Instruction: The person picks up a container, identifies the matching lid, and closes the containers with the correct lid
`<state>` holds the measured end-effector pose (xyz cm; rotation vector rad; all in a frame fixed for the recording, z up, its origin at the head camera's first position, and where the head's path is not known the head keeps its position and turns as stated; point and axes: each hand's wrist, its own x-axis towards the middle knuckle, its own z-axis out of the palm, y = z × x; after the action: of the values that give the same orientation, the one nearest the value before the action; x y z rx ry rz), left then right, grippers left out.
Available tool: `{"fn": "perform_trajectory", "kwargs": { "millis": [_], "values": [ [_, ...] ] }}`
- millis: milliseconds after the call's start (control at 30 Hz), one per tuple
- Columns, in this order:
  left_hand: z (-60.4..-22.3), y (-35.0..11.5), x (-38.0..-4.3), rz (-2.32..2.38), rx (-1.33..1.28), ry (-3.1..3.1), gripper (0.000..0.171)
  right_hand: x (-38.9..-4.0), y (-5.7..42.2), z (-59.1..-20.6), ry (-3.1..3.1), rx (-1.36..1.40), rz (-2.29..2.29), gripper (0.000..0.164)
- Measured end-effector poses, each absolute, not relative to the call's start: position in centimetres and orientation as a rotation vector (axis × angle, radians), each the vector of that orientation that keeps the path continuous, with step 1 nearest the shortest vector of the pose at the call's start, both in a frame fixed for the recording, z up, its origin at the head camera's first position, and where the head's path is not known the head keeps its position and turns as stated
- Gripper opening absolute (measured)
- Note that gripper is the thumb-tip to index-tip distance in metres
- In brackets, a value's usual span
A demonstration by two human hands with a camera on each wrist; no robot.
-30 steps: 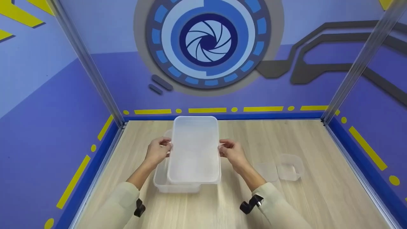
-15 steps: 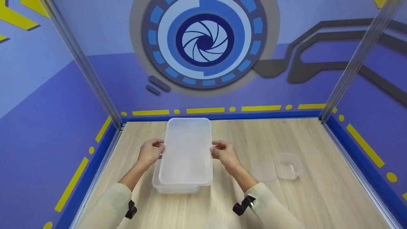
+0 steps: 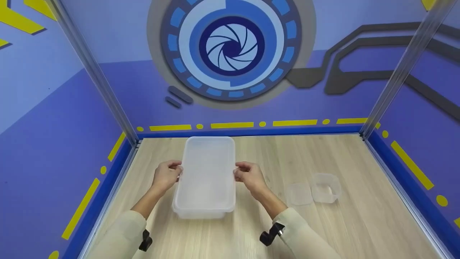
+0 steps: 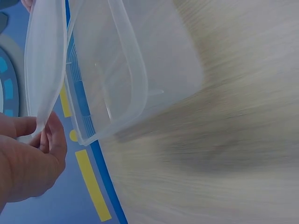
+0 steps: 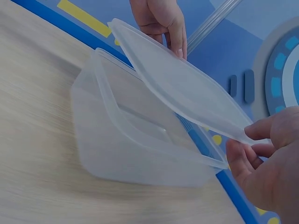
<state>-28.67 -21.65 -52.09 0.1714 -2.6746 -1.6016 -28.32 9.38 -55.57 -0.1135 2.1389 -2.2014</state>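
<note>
A large translucent plastic lid [image 3: 208, 172] is held between both hands, just above a rectangular food container [image 5: 135, 158] that stands on the table. My left hand [image 3: 166, 175] pinches the lid's left edge between thumb and fingers. On the opposite edge, my right hand [image 3: 251, 178] pinches it the same way. Both wrist views show a gap between the lid [image 4: 46, 60] and the container's rim, narrower toward the near end. From the head view the lid covers most of the container, whose front wall shows below it.
To the right on the wooden table [image 3: 273, 230] lie a small square lid [image 3: 300, 194] and, beside it, a small clear container [image 3: 326, 189]. Blue printed panels [image 3: 230, 115] wall in the back and both sides. A black camera band [image 3: 272, 233] sits on the right wrist.
Both hands have carried the large lid left and down, so it now lines up over the container. The small lid and small container have stayed where they were.
</note>
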Motion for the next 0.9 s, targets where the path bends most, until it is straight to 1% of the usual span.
{"fn": "perform_trajectory", "kwargs": {
  "millis": [200,367,667,900],
  "values": [
    [-52.8,-21.9,-28.2,-1.611,0.214,-2.658,0.026,-28.1,9.0,-55.6,2.15,-0.129,-2.168,0.039],
    [-53.1,-22.2,-28.2,-1.594,0.247,-2.658,0.024,-28.0,8.8,-55.4,2.157,-0.146,-2.152,0.037],
    [-53.3,-22.4,-28.1,-1.578,0.279,-2.646,0.024,-28.0,8.4,-55.8,2.156,-0.184,-2.158,0.032],
    [-53.2,-22.6,-28.0,-1.501,0.275,-2.678,0.027,-28.1,7.9,-55.8,2.129,-0.141,-2.141,0.034]
  ]
}}
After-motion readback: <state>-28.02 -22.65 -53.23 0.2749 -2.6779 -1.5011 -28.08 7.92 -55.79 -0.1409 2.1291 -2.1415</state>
